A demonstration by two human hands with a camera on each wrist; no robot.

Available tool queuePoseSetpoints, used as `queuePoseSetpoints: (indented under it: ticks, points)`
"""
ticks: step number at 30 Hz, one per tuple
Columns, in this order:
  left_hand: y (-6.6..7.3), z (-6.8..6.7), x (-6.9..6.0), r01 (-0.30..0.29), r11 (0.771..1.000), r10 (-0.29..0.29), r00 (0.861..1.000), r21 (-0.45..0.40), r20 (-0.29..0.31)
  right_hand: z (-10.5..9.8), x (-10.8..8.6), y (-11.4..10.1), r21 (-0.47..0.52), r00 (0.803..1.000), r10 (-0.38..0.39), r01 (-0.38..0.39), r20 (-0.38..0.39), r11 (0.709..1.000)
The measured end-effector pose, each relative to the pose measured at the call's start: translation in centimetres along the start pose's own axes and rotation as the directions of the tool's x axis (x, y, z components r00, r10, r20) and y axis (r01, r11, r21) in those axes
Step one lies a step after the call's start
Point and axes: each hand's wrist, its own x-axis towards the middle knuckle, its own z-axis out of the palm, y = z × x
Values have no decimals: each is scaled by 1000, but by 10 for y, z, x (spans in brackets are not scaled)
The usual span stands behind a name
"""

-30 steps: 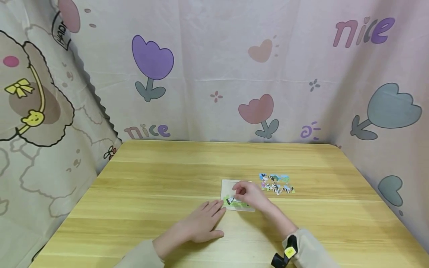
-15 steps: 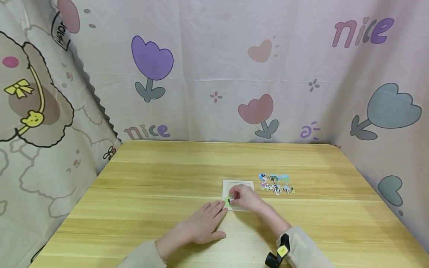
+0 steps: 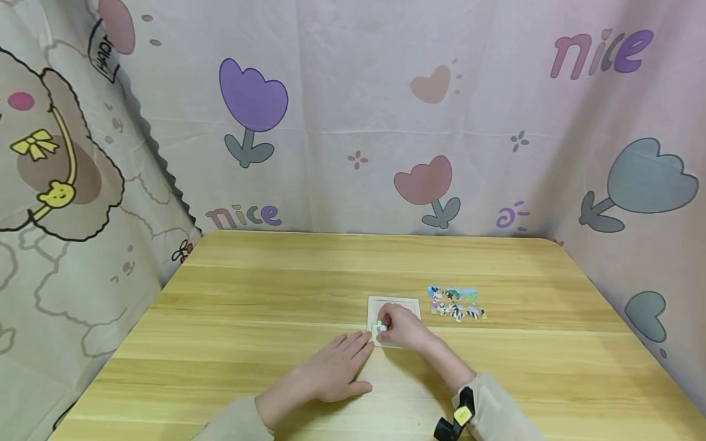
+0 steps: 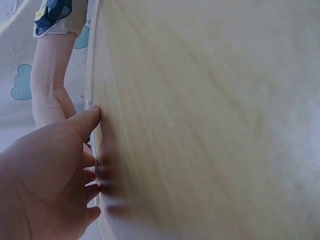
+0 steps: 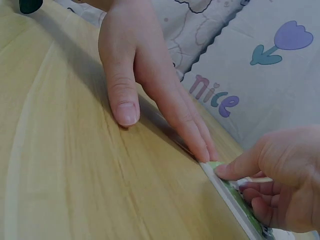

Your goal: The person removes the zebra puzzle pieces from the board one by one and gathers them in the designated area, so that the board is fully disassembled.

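A white square tray lies on the table, its lower part covered by my right hand. The right thumb and curled fingers pinch a small green-and-white puzzle piece at the tray's lower left corner. The right wrist view shows the thumb of the right hand on a green printed strip just inside the tray's edge. My left hand lies flat with straight fingers, their tips touching the tray's left corner. In the left wrist view, the left hand hides the tray.
Loose printed puzzle pieces lie in two rows on the wooden table, right of the tray. A patterned curtain hangs behind the table and at both sides. A black strap device sits on my right wrist.
My right hand has moved left and slightly down, from above the tray's middle to its lower left corner. The left hand has barely moved.
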Motion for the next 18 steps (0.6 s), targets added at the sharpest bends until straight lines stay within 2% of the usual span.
queuePoseSetpoints:
  ticks: [5, 8, 13, 18]
  points:
    - [1, -3, 0, 8, 1000, -8, 1000, 5, 4, 1, -3, 1, 40, 1000, 7, -6, -23, 999]
    - [1, -4, 0, 8, 1000, -8, 1000, 15, 2, 2, -3, 4, 96, 998, 22, -17, -50, 995]
    - [1, -4, 0, 3, 1000, -3, 1000, 19, 6, 4, -4, 11, 257, 995, 57, -33, -83, 966]
    - [0, -3, 1, -2, 1000, 2, 1000, 30, -5, 0, -6, 12, 323, 995, 52, -24, -81, 946]
